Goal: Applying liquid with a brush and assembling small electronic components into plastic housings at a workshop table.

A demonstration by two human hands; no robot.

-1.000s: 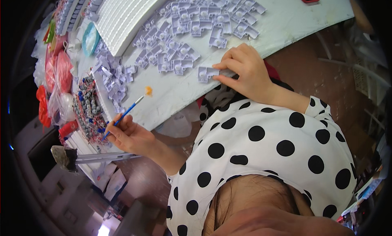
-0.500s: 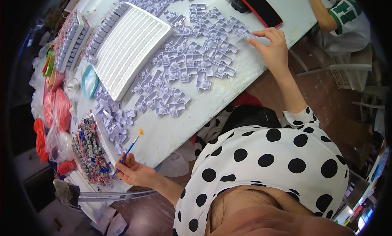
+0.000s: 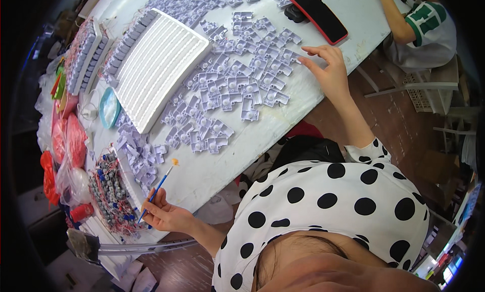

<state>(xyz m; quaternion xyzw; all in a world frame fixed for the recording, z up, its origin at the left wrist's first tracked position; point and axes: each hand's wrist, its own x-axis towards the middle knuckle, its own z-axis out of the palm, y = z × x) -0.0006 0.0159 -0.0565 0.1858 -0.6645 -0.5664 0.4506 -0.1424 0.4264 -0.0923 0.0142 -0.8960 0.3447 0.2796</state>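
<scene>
On the white table (image 3: 262, 140), the small lilac plastic parts (image 3: 237, 84) lie spread in a loose field, most of them between the ribbed white tray (image 3: 156, 64) and the far edge. Our right hand (image 3: 328, 69) hovers over the parts nearest the red-cased phone (image 3: 318, 15), fingers spread and slightly curled, nothing pinched yet. Our left hand (image 3: 161, 213) sits at the near edge, closed on a thin blue brush (image 3: 157, 188) with an orange tip, pointing toward the parts. Looks like a pick-a-part step: we judge the next move needs the right fingertips to close on one piece and bring it toward the brush. Wired bundles (image 3: 111, 191) sit just beside the left hand.
</scene>
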